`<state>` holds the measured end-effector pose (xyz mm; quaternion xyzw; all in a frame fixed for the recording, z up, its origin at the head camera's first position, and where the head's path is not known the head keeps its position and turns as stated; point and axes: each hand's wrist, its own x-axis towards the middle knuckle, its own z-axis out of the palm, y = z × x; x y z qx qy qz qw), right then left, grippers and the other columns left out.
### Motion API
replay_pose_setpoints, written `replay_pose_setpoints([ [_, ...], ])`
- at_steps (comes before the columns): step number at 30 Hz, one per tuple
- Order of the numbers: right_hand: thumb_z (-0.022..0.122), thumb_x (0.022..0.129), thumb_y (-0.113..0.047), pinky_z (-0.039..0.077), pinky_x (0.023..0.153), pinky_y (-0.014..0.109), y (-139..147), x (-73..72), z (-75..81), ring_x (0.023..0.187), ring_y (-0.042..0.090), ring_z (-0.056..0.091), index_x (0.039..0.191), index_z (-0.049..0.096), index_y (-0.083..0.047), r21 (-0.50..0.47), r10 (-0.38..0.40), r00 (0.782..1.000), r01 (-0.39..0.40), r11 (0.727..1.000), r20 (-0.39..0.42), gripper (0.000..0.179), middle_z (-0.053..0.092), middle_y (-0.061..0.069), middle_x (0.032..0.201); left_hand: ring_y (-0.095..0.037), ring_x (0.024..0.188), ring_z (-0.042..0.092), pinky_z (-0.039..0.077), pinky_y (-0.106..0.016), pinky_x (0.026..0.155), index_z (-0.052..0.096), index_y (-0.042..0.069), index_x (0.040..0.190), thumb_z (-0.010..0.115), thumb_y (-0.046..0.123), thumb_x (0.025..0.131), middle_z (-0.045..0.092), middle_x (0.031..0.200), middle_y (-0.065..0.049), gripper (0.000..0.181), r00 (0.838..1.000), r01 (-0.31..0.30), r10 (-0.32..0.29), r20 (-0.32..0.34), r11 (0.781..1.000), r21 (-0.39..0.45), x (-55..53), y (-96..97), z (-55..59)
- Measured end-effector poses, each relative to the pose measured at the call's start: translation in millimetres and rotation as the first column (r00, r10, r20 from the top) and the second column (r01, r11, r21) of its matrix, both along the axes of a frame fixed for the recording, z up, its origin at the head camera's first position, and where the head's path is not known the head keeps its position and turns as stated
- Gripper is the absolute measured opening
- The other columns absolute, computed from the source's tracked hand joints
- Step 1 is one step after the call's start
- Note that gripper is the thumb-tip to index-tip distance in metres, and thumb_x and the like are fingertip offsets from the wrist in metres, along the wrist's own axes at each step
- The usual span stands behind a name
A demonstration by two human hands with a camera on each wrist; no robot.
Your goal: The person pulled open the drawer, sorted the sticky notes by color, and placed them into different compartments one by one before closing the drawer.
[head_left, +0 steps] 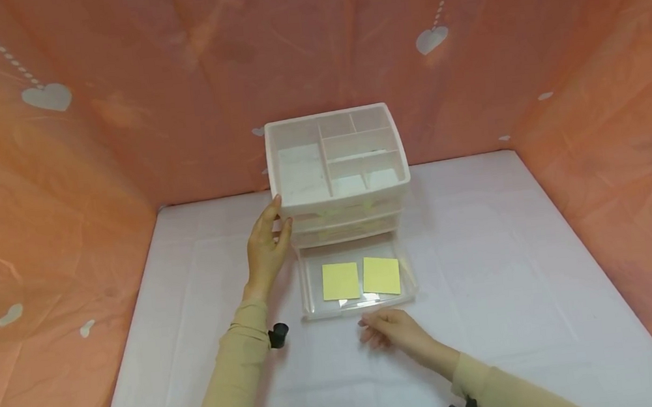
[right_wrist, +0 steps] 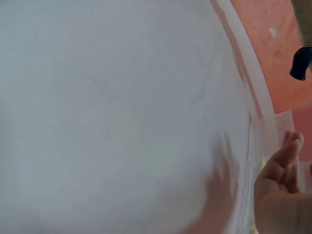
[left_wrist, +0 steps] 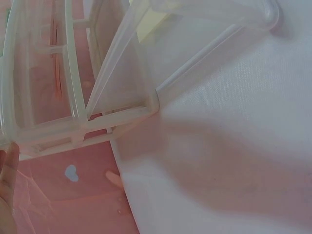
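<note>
A white plastic drawer organizer (head_left: 333, 157) stands at the back of the table. Its lowest drawer (head_left: 309, 277), clear plastic, is pulled out toward the front. Two yellow sticky-note pads lie side by side inside: a left pad (head_left: 340, 282) and a right pad (head_left: 381, 276). My left hand (head_left: 265, 248) rests against the organizer's front left side, thumb and fingers spread; in the left wrist view its fingers (left_wrist: 7, 180) show at the frame's edge. Just in front of the drawer's front wall is my right hand (head_left: 394, 331), fingers loosely bent and holding nothing.
Two more drawers (head_left: 345, 221) sit pushed in above the pulled-out one. The organizer's top is a divided tray. A white cloth covers the table (head_left: 485, 267), and an orange curtain (head_left: 174, 100) with white hearts hangs around three sides.
</note>
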<state>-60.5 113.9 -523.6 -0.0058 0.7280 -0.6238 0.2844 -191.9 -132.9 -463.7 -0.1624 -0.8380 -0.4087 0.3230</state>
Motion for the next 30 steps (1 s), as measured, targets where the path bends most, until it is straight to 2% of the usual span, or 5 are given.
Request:
replay_pose_setpoints([
  [4, 0.053, 0.095, -0.031, 0.057, 0.071, 0.019, -1.0, 1.3, -6.5, 0.073, 0.006, 0.062, 0.121, 0.05, 0.012, -0.179, -0.063, 0.985, 0.092, 0.98, 0.159, 0.05, 0.07, 0.0, 0.083, -0.032, 0.095, 0.06, 0.062, -0.036, 0.063, 0.045, 0.014, 0.131, 0.061, 0.007, 0.089, 0.06, 0.112, -0.02, 0.046, 1.0, -0.004, 0.004, 0.014, 1.0, 0.004, 0.8, 0.1, -0.1],
  [10, 0.049, 0.097, -0.025, 0.054, 0.078, 0.011, -0.8, 0.4, -9.6, 0.084, 0.003, 0.059, 0.132, 0.036, 0.01, -0.34, -0.152, 0.922, 0.28, 0.898, 0.356, 0.051, 0.064, -0.003, 0.092, -0.032, 0.095, 0.06, 0.062, -0.036, 0.064, 0.045, 0.015, 0.131, 0.061, 0.008, 0.089, 0.06, 0.113, -0.019, 0.046, 1.0, -0.009, 0.009, 0.029, 1.0, 0.0, 0.8, 0.4, 0.1],
  [14, 0.044, 0.099, -0.023, 0.053, 0.082, 0.01, 1.5, 0.8, -8.6, 0.087, 0.001, 0.06, 0.128, 0.039, 0.004, -0.408, -0.152, 0.893, 0.338, 0.848, 0.425, 0.04, 0.063, -0.002, 0.096, -0.032, 0.095, 0.06, 0.062, -0.037, 0.064, 0.044, 0.015, 0.131, 0.06, 0.008, 0.09, 0.06, 0.111, -0.019, 0.045, 1.0, -0.008, 0.008, 0.027, 1.0, -0.002, 1.3, 0.3, 0.5],
  [22, 0.044, 0.099, -0.023, 0.052, 0.089, 0.012, 3.6, -1.0, -3.0, 0.091, 0.004, 0.064, 0.103, 0.05, -0.01, -0.508, -0.131, 0.818, 0.463, 0.726, 0.56, 0.015, 0.067, -0.002, 0.097, -0.032, 0.094, 0.06, 0.062, -0.037, 0.064, 0.046, 0.014, 0.131, 0.061, 0.006, 0.089, 0.06, 0.109, -0.019, 0.045, 1.0, -0.011, 0.011, 0.023, 1.0, 0.009, 2.0, 0.6, -0.3],
  [30, 0.043, 0.1, -0.019, 0.054, 0.088, 0.013, 4.1, -5.3, 1.5, 0.093, 0.007, 0.065, 0.099, 0.053, -0.005, -0.549, -0.093, 0.805, 0.478, 0.686, 0.586, 0.017, 0.069, 0.003, 0.098, -0.031, 0.094, 0.06, 0.062, -0.037, 0.064, 0.046, 0.015, 0.131, 0.062, 0.006, 0.088, 0.061, 0.107, -0.02, 0.047, 1.0, -0.008, 0.008, 0.02, 1.0, 0.014, 3.2, 0.4, -0.3],
])
